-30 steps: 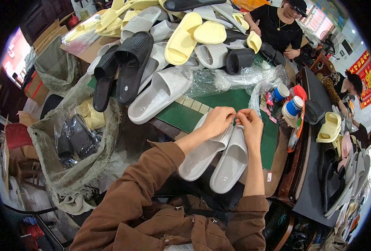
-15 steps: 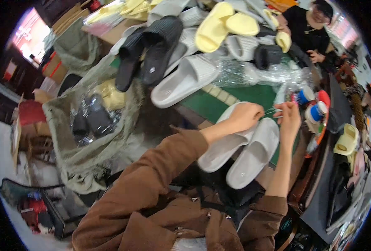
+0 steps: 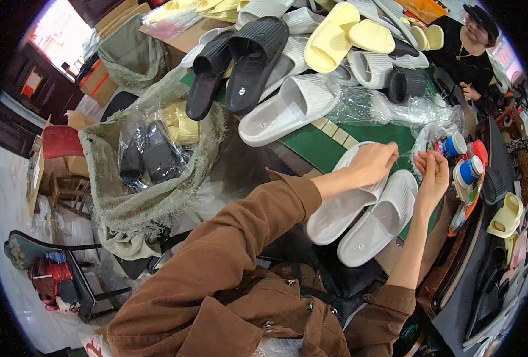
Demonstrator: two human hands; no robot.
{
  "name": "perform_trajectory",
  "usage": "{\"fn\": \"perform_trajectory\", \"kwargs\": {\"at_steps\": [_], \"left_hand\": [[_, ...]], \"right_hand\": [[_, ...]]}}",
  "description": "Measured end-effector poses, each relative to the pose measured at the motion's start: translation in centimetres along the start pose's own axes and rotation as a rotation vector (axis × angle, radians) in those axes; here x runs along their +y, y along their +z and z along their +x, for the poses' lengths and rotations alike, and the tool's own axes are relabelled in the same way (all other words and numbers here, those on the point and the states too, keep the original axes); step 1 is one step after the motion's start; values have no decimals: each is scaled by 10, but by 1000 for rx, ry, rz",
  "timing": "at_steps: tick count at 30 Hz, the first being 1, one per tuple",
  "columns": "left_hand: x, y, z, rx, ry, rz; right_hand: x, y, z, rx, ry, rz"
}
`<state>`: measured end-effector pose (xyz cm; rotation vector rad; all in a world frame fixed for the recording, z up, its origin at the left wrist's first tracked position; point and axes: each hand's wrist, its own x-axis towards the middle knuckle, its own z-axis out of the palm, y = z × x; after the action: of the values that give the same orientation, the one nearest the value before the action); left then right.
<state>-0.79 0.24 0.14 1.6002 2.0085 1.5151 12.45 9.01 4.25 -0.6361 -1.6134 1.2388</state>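
A pair of pale grey slippers lies in front of me: the left slipper partly under my left forearm, the right slipper beside it. My left hand hovers over their far end with its fingers curled closed. Close by on its right, my right hand is raised with thumb and fingertips pinched together. Something thin and clear seems to run between the two hands, too fine to name. Just beyond my right hand are crumpled clear plastic bags and two blue-and-white cups.
Black, grey and yellow slippers are heaped across the far side of the green-topped table. To the left stands a cloth-lined bin holding bagged slippers. A co-worker is at the far right. More slippers lie along the right.
My view has swung a little left, so the scene sits farther right in the picture. Both hands stay close together above the slippers. The co-worker's hand has left a yellow slipper.
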Motion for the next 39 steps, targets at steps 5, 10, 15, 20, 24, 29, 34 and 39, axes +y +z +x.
{"fn": "perform_trajectory", "kwargs": {"at_steps": [5, 10, 15, 20, 24, 29, 34, 39], "left_hand": [[-9, 0, 18, -11, -12, -148], [-10, -8, 24, -107, -32, -95], [-3, -18, 28, -185, -24, -119], [22, -62, 5, -70, 134, -226], [21, -105, -26, -127, 117, -182], [9, -169, -51, 250, 189, 28], [-41, -261, -69, 732, 69, 266], [-195, -321, -158, 713, -483, 542]], "right_hand": [[-11, 11, 13, -24, -2, 17], [-6, 17, 14, 6, 18, 104], [-6, 8, 15, 22, 107, 149], [5, 6, 3, 95, 233, 276], [13, 19, -9, 46, 228, 210], [20, 15, -13, 15, 238, 135], [27, 11, -11, -18, 253, 170], [26, 16, -12, -16, 268, 173]]}}
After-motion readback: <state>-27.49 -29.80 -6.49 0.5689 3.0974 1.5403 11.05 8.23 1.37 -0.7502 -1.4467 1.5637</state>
